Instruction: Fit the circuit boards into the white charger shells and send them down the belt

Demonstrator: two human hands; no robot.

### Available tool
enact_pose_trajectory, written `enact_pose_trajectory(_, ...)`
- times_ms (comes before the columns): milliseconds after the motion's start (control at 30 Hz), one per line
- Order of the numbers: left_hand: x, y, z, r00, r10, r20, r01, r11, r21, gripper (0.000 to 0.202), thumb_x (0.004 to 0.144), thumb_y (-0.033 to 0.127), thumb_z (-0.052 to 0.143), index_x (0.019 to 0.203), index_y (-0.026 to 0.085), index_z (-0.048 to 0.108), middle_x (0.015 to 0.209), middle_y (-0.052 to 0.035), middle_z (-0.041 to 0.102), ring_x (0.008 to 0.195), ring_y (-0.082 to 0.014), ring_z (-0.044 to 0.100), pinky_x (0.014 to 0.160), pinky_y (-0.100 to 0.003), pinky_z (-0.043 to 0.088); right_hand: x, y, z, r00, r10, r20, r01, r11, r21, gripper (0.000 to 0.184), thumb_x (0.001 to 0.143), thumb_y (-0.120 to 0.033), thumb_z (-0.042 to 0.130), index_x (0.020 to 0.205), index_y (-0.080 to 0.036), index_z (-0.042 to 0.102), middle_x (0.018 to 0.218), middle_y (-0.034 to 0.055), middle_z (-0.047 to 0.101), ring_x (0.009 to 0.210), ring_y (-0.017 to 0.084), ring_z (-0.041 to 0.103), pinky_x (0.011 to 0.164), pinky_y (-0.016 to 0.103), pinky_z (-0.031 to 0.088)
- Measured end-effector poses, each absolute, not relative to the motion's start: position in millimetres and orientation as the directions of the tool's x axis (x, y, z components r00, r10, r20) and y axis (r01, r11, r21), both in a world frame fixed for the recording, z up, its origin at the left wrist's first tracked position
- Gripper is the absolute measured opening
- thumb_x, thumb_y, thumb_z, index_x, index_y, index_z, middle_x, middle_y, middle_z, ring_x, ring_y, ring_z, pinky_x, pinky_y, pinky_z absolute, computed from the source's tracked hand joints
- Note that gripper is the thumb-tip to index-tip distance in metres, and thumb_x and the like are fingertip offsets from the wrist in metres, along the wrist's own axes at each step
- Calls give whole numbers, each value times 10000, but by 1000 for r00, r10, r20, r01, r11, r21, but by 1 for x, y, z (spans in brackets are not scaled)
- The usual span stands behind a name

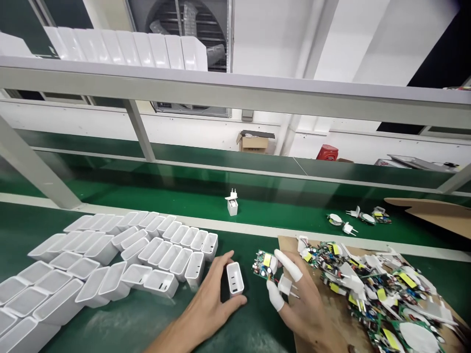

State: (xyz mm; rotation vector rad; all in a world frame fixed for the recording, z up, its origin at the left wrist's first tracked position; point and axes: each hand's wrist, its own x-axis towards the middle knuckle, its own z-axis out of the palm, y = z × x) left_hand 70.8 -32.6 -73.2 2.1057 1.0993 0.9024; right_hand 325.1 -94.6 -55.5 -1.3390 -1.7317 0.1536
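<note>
Your right hand (307, 300) pinches a green charger circuit board (262, 264) above the green bench (253, 326).
Its yellow label (267, 260) is too small to read; your left hand (210, 300) curves around a white charger case (235, 278), whether pressing I cannot tell.

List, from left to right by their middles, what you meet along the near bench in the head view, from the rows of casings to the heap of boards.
Rows of white casings, left hand, single white casing, circuit board, right hand, heap of boards.
</note>
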Motion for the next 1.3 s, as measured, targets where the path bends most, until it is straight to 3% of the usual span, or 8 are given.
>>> enact_pose_trajectory(100,71,-29,-80,432,857,280,423,-467,777,877,888,157,759,1618,330,304,1397,-112,641,1282,-328,674,1123,-540,556,313,-103,-54,13,817,577,695,408,-592,662,969,-242,639,1583,-331,408,1478,131,591,1271,311,663,971,411,607)
enact_pose_trajectory(300,72,-33,-72,509,742,436,313,-632,709,822,983,107,585,1661,351,192,1481,-132,590,1394,-303,587,1174,-528,518,297,-110,-41,-117,776,620,787,454,-419,732,958,-171,616,1609,-373,349,1394,96,692,1176,321,733,1046,486,567)
enact_pose_trajectory(533,71,-32,-73,525,724,448,317,-655,686,845,996,95,550,1684,334,123,1523,-132,567,1465,-296,507,1223,-549,464,293,-111,-44,-3,862,508,668,380,-640,570,929,-270,677,1484,-364,590,1381,88,708,1228,398,698,1087,585,548)
enact_pose_trajectory(633,71,-32,-77,529,723,445,316,-654,688,823,1014,110,541,1689,324,121,1539,-136,554,1484,-299,481,1234,-550,448,292,-110,-47,17,844,536,654,396,-644,564,931,-252,679,1479,-357,601,1373,89,712,1227,407,694,1073,589,550)
enact_pose_trajectory(733,71,-31,-80,530,728,435,322,-648,690,823,1020,115,534,1692,323,108,1546,-136,549,1491,-307,465,1234,-570,441,292,-109,-46,-21,787,616,738,428,-522,599,921,-225,670,1499,-346,570,1334,92,730,1167,383,723,1011,544,590)
enact_pose_trajectory(833,71,-31,-83,531,728,433,318,-645,695,819,1019,113,521,1692,321,105,1541,-135,554,1492,-315,454,1230,-590,438,292,-107,-41,-110,698,707,859,425,-286,586,920,-200,611,1499,-256,542,1266,100,759,1084,338,754,924,486,634)
enact_pose_trajectory(967,71,-32,-84,546,721,427,308,-647,697,801,1027,119,502,1695,320,108,1548,-134,546,1499,-320,439,1224,-590,445,294,-104,-33,-252,658,710,910,410,-56,517,913,-187,541,1428,-139,547,1201,123,778,1018,303,770,864,437,652)
enact_pose_trajectory(1300,74,-33,-83,541,719,437,300,-650,698,795,1033,135,511,1696,332,117,1536,-122,568,1483,-320,458,1223,-598,445,291,-101,-36,-239,621,746,896,438,-77,570,901,-168,533,1471,-138,519,1174,133,776,990,312,762,815,444,645)
